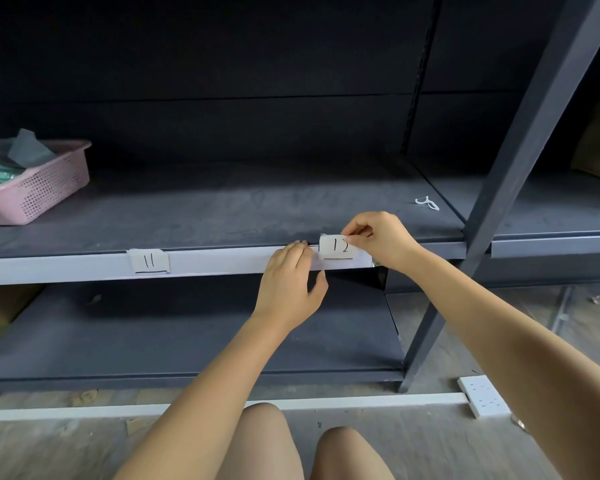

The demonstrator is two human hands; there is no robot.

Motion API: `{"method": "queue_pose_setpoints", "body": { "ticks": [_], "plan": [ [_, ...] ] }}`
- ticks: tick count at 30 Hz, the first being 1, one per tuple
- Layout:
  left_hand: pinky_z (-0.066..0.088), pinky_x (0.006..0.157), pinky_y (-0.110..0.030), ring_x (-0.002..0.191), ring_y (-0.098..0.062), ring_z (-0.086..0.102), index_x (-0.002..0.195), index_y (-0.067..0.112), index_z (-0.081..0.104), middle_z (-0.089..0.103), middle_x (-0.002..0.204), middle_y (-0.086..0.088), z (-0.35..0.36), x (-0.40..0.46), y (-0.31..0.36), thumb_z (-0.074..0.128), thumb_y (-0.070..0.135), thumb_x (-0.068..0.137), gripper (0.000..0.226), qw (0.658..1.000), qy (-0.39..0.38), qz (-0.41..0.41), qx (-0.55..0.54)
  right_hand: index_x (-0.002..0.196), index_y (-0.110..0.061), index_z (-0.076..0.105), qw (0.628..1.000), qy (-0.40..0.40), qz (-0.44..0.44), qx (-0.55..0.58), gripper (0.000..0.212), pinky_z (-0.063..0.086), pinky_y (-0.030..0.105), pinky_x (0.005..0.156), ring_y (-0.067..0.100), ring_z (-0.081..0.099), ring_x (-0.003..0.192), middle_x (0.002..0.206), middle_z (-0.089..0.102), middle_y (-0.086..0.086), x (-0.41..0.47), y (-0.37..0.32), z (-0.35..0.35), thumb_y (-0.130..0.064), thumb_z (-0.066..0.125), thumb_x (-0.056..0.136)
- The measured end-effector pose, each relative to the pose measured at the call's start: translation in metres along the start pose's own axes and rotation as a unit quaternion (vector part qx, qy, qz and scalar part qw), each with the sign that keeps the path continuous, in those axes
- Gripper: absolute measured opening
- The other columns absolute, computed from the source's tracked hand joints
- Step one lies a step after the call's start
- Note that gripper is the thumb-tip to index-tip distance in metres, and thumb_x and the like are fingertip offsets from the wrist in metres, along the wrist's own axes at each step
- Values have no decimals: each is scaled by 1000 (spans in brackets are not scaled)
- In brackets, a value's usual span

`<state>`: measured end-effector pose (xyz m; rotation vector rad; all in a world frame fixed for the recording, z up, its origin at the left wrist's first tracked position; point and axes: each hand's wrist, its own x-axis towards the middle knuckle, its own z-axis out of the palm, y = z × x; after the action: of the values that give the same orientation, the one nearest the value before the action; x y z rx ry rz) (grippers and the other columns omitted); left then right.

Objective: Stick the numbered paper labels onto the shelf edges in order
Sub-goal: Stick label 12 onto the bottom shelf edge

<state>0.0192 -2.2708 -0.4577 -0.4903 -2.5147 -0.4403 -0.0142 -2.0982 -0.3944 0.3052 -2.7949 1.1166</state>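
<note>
Dark metal shelving fills the view, and all the action is on the pale front edge of the middle shelf (222, 263), where the paper label marked 12 (338, 247) sits near the right end of the strip, its top lip reaching over onto the shelf board. Right hand (378, 239) has the label's upper right corner pinched between thumb and forefinger, fingers closed tight on the paper; left hand (288, 285) is spread loosely just beside the label's left side, fingertips (300, 245) touching the top of the strip and gripping nothing, thumb hanging free below the edge. Further left along the same strip, label 11 (149, 261) is already stuck flat, so the order reads correctly and 12 looks like the step in hand: positioning and fixing it. Whether the adhesive has already taken hold I cannot tell. The next move, as I read it, calls for levelling the paper against the strip, then pressing and smoothing it down from one side so it lies as flat as its neighbour. Off to the far left on the shelf board sits a pink plastic basket (49, 188) with papers in it; down on the floor at the right, a white power strip (484, 396).
</note>
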Motion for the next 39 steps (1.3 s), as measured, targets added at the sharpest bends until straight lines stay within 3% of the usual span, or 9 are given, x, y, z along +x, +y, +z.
{"method": "queue_pose_setpoints", "body": {
  "ticks": [8,14,17,25,30,34,39],
  "plan": [
    [49,92,-36,100,-31,64,101,0,66,68,107,-12,2,1,-3,38,33,81,48,1000,-15,2,6,100,-8,71,999,8,-23,-33,16,41,17,78,11,56,86,100,66,2,-5,4,5,-9,57,92],
    [51,87,-32,93,-28,65,98,1,67,68,100,-9,1,3,-2,40,31,80,44,1000,-5,12,14,115,-10,68,994,3,-52,-93,34,44,24,84,21,57,98,108,62,7,-12,12,8,3,45,93],
    [51,87,-32,92,-27,65,99,1,66,68,99,-8,1,4,-3,40,30,80,44,1000,-6,16,12,119,-11,66,989,-12,-75,-123,47,46,30,86,24,56,101,108,60,8,-12,15,8,14,43,87],
    [51,85,-32,93,-27,64,102,-1,66,67,100,-8,3,5,-5,40,29,81,45,1000,-5,22,21,114,-16,68,981,-15,-108,-158,45,47,40,83,27,52,97,102,57,10,-16,16,10,11,47,85],
    [51,85,-31,93,-27,63,103,-1,66,66,99,-8,5,5,-5,41,30,80,46,999,-1,25,26,108,-11,69,978,-6,-124,-169,32,46,39,81,29,51,94,95,54,7,-19,15,12,4,49,88],
    [51,84,-31,91,-27,64,102,-2,66,66,98,-9,5,5,-5,41,29,80,45,999,3,28,32,124,-17,62,973,-22,-118,-196,47,43,33,88,25,49,101,107,56,5,-18,17,12,6,46,87],
    [43,87,-27,92,-25,61,102,-1,66,66,99,-7,5,5,-4,41,30,80,45,999,4,20,40,128,-19,59,971,-26,-115,-206,54,41,28,87,24,48,103,111,54,3,-16,19,14,9,43,86]
  ]
}}
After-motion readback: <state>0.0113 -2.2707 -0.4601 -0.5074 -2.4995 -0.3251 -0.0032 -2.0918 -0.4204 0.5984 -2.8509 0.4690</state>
